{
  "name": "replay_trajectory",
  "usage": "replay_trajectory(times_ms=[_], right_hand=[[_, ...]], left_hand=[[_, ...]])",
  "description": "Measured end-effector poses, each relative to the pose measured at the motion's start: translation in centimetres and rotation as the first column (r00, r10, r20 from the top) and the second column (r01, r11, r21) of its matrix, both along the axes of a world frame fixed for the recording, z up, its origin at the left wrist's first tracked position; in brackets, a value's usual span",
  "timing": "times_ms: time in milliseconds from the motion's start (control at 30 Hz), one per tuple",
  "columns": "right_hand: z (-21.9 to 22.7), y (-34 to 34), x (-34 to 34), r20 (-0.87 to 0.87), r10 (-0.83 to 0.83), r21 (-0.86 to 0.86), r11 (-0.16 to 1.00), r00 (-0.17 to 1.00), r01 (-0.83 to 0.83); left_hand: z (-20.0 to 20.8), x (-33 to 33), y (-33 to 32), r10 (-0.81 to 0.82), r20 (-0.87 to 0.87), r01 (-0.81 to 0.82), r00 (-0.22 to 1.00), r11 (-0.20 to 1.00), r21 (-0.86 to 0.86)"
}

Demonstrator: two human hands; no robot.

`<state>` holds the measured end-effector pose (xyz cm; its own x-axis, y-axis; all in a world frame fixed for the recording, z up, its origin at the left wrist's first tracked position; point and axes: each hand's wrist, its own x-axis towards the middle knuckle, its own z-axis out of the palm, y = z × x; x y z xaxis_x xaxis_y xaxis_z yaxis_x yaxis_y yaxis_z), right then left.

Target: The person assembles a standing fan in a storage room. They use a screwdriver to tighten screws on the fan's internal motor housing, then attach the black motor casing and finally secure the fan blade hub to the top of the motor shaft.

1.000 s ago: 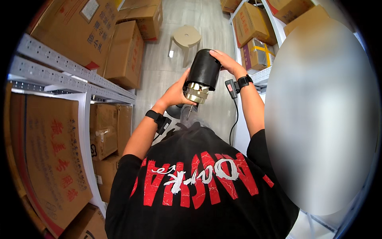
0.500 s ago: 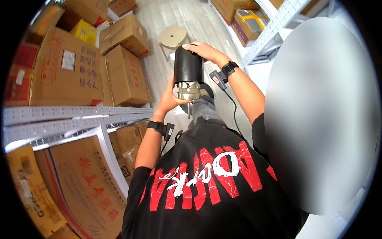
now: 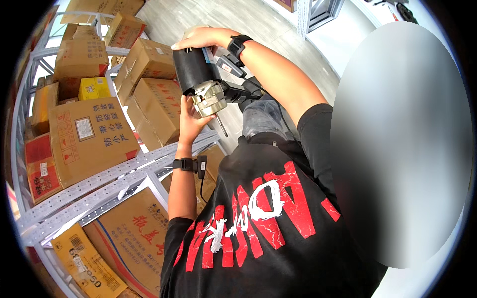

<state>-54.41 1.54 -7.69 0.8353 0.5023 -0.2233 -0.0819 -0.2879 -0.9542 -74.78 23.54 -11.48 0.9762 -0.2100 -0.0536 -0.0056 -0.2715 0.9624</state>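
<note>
Between my two hands hangs a motor with a black cylindrical housing (image 3: 195,72), a bare metal end (image 3: 209,100) and a thin shaft (image 3: 222,126) pointing down. It tilts, its black top leaning to the left. My right hand (image 3: 202,37) is closed over the top of the housing. Lower down, my left hand (image 3: 190,121) grips the metal end from the left and below. A black part (image 3: 237,92) shows just right of the metal end; I cannot tell whether it joins the motor. Each wrist wears a black strap with a small cabled device.
At the left, a grey metal shelf (image 3: 119,171) carries several cardboard boxes (image 3: 99,141), a small yellow box (image 3: 94,88) and a red box (image 3: 43,169). More cartons (image 3: 131,233) sit below. Grey plank floor (image 3: 248,30) lies ahead; another rack (image 3: 304,20) stands far right.
The motor has gone from upright to tilted and moved left, still in both hands. The view has swung, showing more of the left shelf. The round beige stool is no longer plainly visible.
</note>
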Motion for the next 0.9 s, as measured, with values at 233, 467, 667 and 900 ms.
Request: replay_trajectory(times_ms=[233,467,667,900], right_hand=[[0.6,0.2,-1.8,-0.045,0.024,0.022,0.999,0.999,-0.023],[0.4,-0.2,-0.6,0.03,0.068,0.014,0.998,0.997,-0.068],[0.2,0.1,-1.1,0.016,0.083,0.051,0.995,0.996,-0.084],[1.0,-0.3,-1.9,0.034,0.108,-0.027,0.994,0.994,-0.107]], left_hand=[[0.2,-0.2,0.0,-0.023,0.058,0.017,0.998,0.995,0.097],[1.4,-1.0,-1.4,0.06,0.047,-0.066,0.997,0.987,0.148],[2.0,-1.3,-1.7,0.074,0.124,-0.097,0.99,0.977,0.188],[2.5,-1.6,-2.3,0.13,0.134,-0.152,0.982,0.974,0.169]])
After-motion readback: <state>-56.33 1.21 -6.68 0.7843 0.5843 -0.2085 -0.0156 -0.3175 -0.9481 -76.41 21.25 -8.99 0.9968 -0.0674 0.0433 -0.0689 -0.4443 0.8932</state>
